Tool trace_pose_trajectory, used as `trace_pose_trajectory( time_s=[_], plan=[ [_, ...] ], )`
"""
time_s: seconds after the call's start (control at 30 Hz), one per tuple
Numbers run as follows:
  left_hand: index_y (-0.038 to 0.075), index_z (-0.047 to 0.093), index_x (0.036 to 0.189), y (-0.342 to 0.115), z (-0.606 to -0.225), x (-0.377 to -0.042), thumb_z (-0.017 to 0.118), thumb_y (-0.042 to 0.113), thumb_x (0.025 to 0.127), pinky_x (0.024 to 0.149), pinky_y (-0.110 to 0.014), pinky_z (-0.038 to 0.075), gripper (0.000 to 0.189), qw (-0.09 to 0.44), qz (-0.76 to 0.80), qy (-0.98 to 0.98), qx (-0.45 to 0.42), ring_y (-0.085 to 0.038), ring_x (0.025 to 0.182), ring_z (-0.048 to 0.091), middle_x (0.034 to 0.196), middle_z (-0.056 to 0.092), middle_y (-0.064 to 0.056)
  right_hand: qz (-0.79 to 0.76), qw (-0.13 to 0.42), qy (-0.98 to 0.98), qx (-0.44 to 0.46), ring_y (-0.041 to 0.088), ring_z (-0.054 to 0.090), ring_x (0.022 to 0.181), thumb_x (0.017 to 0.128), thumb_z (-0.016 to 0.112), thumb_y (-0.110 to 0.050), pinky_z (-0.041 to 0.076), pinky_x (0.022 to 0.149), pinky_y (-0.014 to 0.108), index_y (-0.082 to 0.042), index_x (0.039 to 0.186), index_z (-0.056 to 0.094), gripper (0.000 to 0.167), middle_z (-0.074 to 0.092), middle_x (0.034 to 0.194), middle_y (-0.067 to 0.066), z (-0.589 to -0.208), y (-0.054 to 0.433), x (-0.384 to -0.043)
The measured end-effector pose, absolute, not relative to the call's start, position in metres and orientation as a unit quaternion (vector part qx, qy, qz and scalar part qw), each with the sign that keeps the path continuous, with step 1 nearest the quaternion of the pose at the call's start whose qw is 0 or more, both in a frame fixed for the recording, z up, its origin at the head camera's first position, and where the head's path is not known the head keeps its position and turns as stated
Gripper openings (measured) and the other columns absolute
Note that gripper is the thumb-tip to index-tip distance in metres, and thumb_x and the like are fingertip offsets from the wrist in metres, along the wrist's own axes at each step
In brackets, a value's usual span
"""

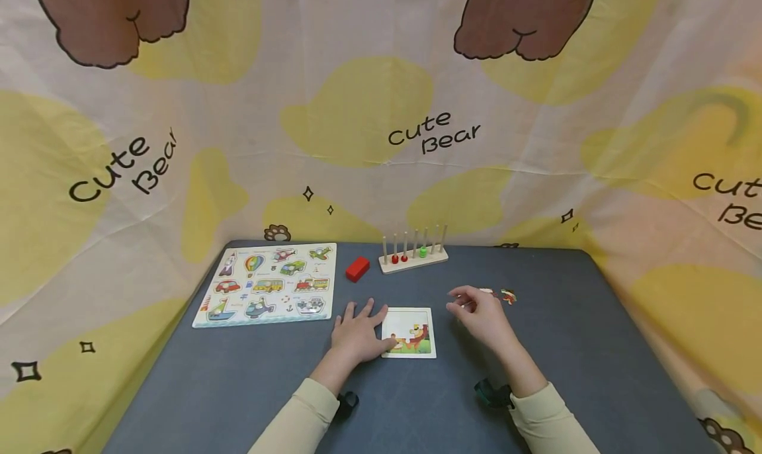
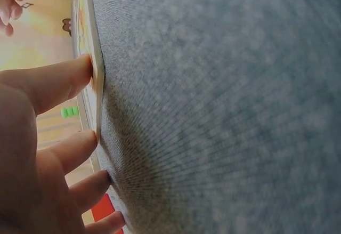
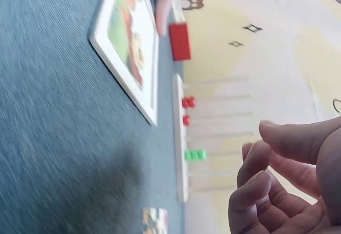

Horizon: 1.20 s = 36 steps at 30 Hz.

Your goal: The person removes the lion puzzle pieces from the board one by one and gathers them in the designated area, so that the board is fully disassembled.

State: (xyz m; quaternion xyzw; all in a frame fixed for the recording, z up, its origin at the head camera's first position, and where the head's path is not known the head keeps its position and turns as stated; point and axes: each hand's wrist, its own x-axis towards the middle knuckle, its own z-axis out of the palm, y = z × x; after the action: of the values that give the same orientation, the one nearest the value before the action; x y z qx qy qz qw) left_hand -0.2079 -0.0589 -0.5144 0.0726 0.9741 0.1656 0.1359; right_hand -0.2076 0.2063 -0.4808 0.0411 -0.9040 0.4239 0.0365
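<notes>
Partly behind curled right hand (image 1: 485,318), hold unclear, piece (image 1: 489,290); left hand (image 1: 355,335) splayed against board (image 1: 407,317).

Left grip (image 2: 32,164) spread, thumb touching pale board (image 2: 97,87)

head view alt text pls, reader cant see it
A person's left grip touches a part-filled picture puzzle on a dark table, the right grip near colourful pieces. Farther back are a vehicle puzzle board, a red block and a pegged bead rack.
</notes>
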Motion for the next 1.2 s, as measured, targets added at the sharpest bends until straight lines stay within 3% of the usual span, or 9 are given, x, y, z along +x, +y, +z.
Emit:
trace_pose_trajectory(
  time_s=[0.6, 0.77, 1.0, 1.2],
  plan=[
    [0.032, 0.045, 0.153, -0.059, -0.515, -0.208, 0.068, 0.061, 0.086, 0.117, -0.069, 0.021, 0.077, 0.133, 0.162, 0.975, 0.071, -0.044, 0.153, 0.019, 0.164, 0.034, -0.005, 0.432, -0.038, -0.895, 0.102, 0.011, 0.057, 0.066, 0.088, 0.078, -0.011, 0.046, 0.056, 0.025, -0.007, 0.11, 0.073, 0.023, 0.071, 0.092, 0.002, -0.515, 0.168, -0.208],
    [0.031, 0.046, 0.153, -0.06, -0.515, -0.208, 0.069, 0.061, 0.086, 0.117, -0.069, 0.021, 0.077, 0.13, 0.165, 0.975, 0.073, -0.044, 0.152, 0.019, 0.164, 0.034, -0.005, 0.388, -0.051, -0.914, 0.104, 0.011, 0.053, 0.07, 0.084, 0.082, -0.012, 0.044, 0.06, 0.025, -0.01, 0.107, 0.074, 0.025, 0.065, 0.096, 0.002, -0.523, 0.164, -0.21],
    [0.032, 0.045, 0.153, -0.061, -0.514, -0.207, 0.068, 0.061, 0.087, 0.118, -0.067, 0.021, 0.076, 0.123, 0.168, 0.975, 0.077, -0.042, 0.153, 0.018, 0.164, 0.034, -0.004, 0.348, -0.061, -0.927, 0.125, 0.013, 0.048, 0.073, 0.086, 0.08, -0.008, 0.041, 0.064, 0.027, -0.011, 0.103, 0.075, 0.017, 0.058, 0.093, 0.004, -0.522, 0.16, -0.207],
    [0.032, 0.045, 0.153, -0.062, -0.515, -0.206, 0.068, 0.06, 0.087, 0.118, -0.067, 0.02, 0.075, 0.122, 0.174, 0.974, 0.08, -0.042, 0.154, 0.017, 0.165, 0.033, -0.004, 0.345, -0.072, -0.928, 0.118, 0.014, 0.048, 0.074, 0.085, 0.081, -0.01, 0.041, 0.065, 0.028, -0.014, 0.096, 0.068, 0.017, 0.055, 0.09, 0.003, -0.52, 0.16, -0.208]
  ],
)
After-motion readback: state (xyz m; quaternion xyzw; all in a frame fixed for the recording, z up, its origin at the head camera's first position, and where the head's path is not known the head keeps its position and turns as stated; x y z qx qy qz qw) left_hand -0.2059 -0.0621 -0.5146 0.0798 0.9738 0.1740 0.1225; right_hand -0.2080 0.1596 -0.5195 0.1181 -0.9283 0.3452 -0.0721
